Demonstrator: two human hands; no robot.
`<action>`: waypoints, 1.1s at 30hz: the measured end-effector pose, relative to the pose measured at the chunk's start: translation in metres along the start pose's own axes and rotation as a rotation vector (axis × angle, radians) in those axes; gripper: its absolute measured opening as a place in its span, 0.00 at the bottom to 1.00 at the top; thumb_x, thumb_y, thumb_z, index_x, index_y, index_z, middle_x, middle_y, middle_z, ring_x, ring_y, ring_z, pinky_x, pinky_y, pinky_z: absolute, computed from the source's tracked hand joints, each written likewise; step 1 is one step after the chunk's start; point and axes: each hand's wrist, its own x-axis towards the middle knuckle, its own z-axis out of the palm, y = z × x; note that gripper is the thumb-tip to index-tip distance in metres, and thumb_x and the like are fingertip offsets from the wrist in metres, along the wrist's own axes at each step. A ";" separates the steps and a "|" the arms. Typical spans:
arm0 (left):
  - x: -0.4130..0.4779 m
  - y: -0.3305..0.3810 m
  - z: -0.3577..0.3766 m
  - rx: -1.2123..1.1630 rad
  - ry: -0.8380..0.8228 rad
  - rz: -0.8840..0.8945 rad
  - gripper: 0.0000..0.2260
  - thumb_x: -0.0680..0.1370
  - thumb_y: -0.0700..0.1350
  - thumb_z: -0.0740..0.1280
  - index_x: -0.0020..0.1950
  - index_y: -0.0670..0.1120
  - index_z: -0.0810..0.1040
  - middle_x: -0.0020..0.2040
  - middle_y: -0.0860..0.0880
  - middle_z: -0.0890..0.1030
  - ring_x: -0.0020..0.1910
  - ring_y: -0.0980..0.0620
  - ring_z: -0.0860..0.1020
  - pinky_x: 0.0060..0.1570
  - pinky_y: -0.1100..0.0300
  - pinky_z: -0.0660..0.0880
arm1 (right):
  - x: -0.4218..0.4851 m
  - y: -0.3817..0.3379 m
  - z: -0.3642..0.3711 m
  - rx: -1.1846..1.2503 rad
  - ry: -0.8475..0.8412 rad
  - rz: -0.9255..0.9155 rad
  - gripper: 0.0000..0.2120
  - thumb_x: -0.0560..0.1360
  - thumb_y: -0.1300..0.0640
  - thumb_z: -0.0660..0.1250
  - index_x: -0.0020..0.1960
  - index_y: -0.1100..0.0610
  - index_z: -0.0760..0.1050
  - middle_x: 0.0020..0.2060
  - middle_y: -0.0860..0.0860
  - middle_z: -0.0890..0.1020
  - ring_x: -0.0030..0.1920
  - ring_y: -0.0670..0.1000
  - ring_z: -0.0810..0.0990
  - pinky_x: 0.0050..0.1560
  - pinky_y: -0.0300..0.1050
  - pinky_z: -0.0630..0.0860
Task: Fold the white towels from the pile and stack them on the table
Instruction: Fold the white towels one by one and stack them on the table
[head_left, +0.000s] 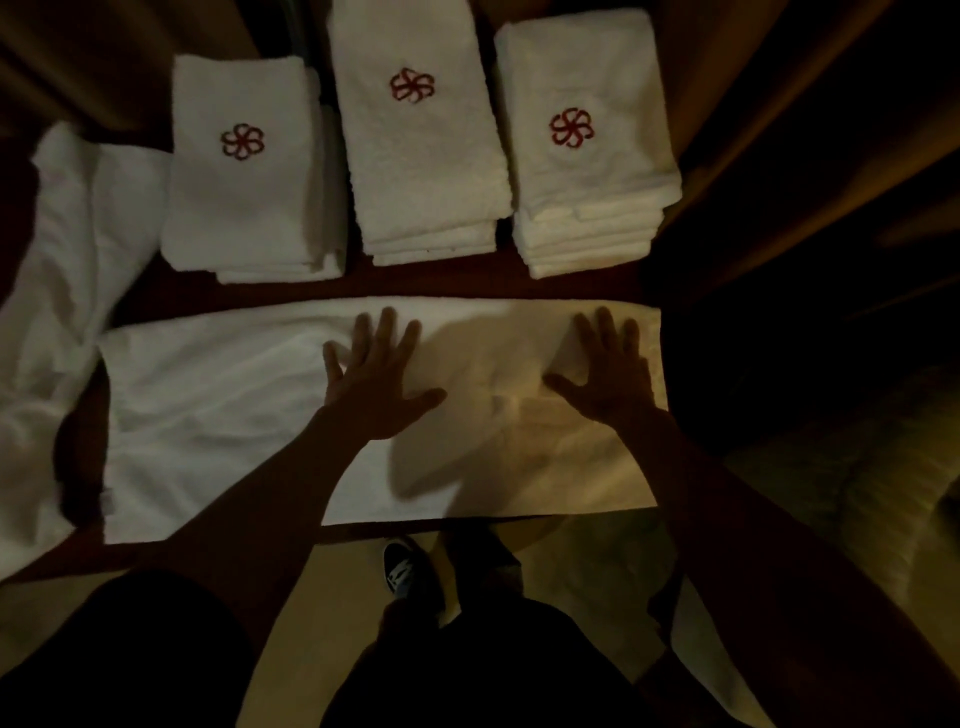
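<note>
Black trousers and one laced shoe (402, 571) sit nearest us, above a pale floor. From there our bare forearms reach forward onto the table (441, 285), whose dark reddish top shows as a narrow strip.

Across the near part of the table lies a long white towel (218, 405), spread out sideways and folded lengthwise, its left half wrinkled. We press our left hand (374, 384) flat on its middle, fingers straight and fanned, gripping nothing. Our right hand (610, 374) lies flat the same way near the towel's right end, fingers spread, palm down, holding nothing.

Left of the towel, the loose pile (57, 291) of unfolded white towels slumps over the table's left edge.

Beyond, three stacks of folded towels stand side by side: the left stack (239, 208), the middle stack (415, 156) and the right stack (582, 182). Each top towel bears a red flower emblem.
</note>
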 end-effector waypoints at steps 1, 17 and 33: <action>0.003 0.000 -0.002 -0.012 -0.010 0.012 0.46 0.71 0.78 0.53 0.79 0.60 0.35 0.79 0.51 0.31 0.78 0.45 0.32 0.72 0.33 0.37 | 0.004 0.002 -0.003 -0.009 0.000 -0.005 0.49 0.73 0.31 0.66 0.81 0.44 0.40 0.81 0.49 0.40 0.79 0.62 0.37 0.74 0.71 0.54; -0.056 -0.073 -0.009 -0.031 0.371 -0.200 0.22 0.74 0.41 0.69 0.68 0.40 0.73 0.65 0.38 0.73 0.63 0.36 0.71 0.55 0.39 0.74 | -0.025 -0.109 -0.009 -0.088 0.213 -0.528 0.15 0.76 0.55 0.70 0.61 0.59 0.78 0.58 0.57 0.80 0.61 0.59 0.76 0.59 0.55 0.76; -0.093 -0.182 -0.017 0.162 0.112 -0.305 0.27 0.75 0.46 0.69 0.72 0.41 0.66 0.63 0.38 0.72 0.59 0.36 0.71 0.52 0.40 0.74 | -0.036 -0.133 0.031 -0.002 0.244 -0.322 0.10 0.79 0.64 0.65 0.58 0.65 0.79 0.57 0.62 0.81 0.60 0.63 0.79 0.64 0.59 0.75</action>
